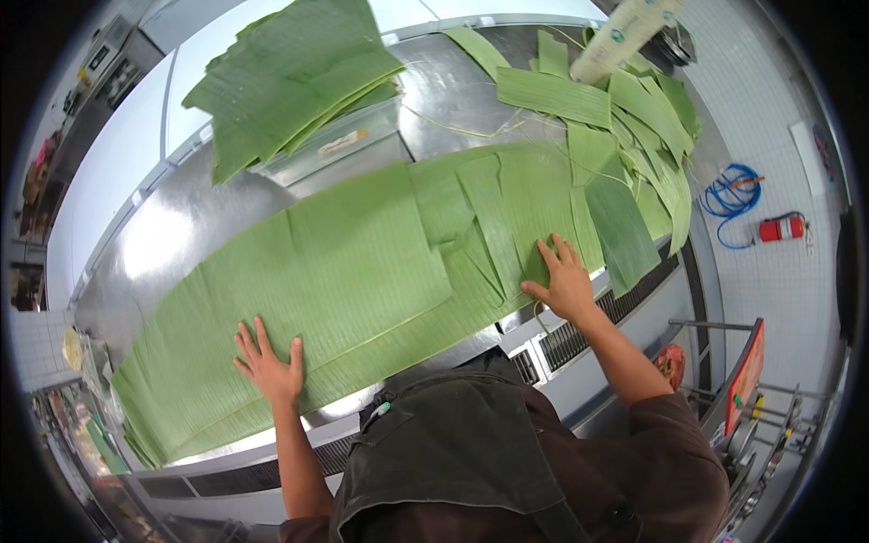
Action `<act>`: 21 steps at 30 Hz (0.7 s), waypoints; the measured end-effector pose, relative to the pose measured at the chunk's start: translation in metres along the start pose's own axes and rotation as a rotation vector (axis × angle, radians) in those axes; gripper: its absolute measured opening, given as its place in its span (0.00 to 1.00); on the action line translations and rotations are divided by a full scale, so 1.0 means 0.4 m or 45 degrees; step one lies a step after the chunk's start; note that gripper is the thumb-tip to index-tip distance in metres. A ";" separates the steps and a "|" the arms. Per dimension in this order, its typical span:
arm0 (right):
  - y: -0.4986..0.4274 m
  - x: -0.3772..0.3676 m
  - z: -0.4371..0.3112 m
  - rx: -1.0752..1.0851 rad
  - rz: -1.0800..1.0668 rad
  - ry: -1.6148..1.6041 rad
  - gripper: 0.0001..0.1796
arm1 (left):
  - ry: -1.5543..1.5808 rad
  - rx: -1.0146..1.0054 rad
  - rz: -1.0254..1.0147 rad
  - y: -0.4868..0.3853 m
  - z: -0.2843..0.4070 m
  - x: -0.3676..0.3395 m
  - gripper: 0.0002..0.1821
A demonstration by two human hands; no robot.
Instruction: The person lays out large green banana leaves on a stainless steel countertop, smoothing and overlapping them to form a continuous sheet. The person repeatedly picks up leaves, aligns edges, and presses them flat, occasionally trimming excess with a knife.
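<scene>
A long banana leaf (pixel 353 251) lies spread across the steel counter, its near edge running along the counter's front. My left hand (pixel 271 363) rests on its left part with the fingers apart, holding nothing. Farther right, my right hand (pixel 565 279) touches the leaf's near edge, fingers spread and nothing in them. Between the hands and a bit beyond, several smaller leaf pieces (pixel 483 217) overlap on top of the long leaf. A darker cut strip (pixel 619 220) lies just right of my right hand and hangs over the counter's edge.
A stack of large leaf pieces (pixel 299 75) sits on a clear plastic container (pixel 333 146) at the back. Cut strips (pixel 652 115) heap at the right beside a roll of wrap (pixel 621 37). A blue hose (pixel 732 197) and a fire extinguisher (pixel 782 229) are beyond the steel counter (pixel 163 237).
</scene>
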State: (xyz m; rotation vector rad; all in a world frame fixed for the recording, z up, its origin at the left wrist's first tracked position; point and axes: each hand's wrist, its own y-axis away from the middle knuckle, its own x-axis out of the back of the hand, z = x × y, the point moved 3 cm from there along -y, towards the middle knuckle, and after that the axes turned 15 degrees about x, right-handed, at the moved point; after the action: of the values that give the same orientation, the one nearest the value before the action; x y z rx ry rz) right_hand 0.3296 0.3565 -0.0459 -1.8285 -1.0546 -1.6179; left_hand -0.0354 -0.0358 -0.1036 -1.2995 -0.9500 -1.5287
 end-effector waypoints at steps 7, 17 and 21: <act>0.002 -0.010 -0.047 0.116 0.624 -0.178 0.13 | 0.072 -0.016 -0.002 -0.024 0.009 0.011 0.44; -0.103 -0.030 -0.559 1.131 0.239 -0.805 0.16 | 1.693 0.234 -0.786 0.085 0.378 0.022 0.23; -0.016 0.010 -0.317 0.266 0.749 -0.160 0.43 | 1.663 0.439 -0.655 0.056 0.318 0.003 0.27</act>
State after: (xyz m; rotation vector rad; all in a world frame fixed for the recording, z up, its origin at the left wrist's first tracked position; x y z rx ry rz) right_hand 0.2478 0.2630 -0.0190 -1.8790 -0.6156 -1.0208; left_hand 0.0246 0.0768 -0.0822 0.3290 -0.5863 -1.9834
